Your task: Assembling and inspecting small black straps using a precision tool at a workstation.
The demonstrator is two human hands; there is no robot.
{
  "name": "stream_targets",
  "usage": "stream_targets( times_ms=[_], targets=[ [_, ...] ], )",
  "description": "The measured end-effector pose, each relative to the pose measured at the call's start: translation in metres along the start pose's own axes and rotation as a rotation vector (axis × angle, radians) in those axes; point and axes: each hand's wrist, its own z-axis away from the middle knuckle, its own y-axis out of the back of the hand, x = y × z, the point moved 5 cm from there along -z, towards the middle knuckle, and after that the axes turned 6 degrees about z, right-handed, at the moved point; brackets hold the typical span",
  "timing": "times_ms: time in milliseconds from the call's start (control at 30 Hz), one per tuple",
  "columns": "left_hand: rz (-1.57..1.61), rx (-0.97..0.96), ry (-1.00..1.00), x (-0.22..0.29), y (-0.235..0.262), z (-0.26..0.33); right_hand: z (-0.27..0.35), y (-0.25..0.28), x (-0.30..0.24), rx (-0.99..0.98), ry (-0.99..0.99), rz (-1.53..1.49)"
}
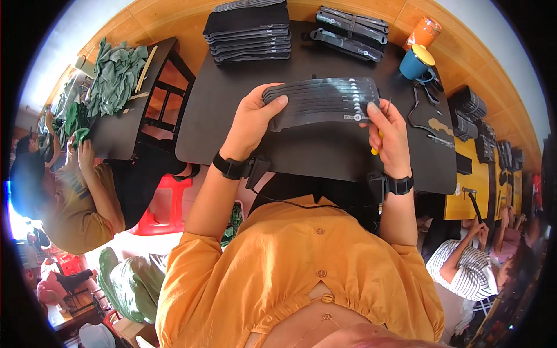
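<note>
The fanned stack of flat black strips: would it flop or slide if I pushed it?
The black stack probably bends only a little, as it spans left hand to right hand without much sagging. Its layers might slide apart, since their edges spread in steps.

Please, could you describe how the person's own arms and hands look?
The left hand and right hand are bare. Each wrist has a black strap with a boxy black module; a thin black cable leaves the left one. The orange sleeves are short.
</note>
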Motion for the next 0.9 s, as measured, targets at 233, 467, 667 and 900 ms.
stream_targets(
  times_ms=[233,467,667,900],
  targets=[
    [0.027,-0.087,0.102,-0.001,0.002,0.000,0.003,0.006,0.007,0.062,-0.033,-0.005],
    [0.170,-0.048,0.164,-0.003,0.008,0.005,0.003,0.011,0.015,0.128,-0.026,-0.022],
    [-0.015,-0.123,0.056,-0.002,0.005,0.010,0.005,0.009,0.017,0.115,-0.056,-0.006],
    [-0.060,-0.092,0.061,-0.004,0.008,0.010,0.006,0.008,0.017,0.120,-0.071,-0.010]
  ],
)
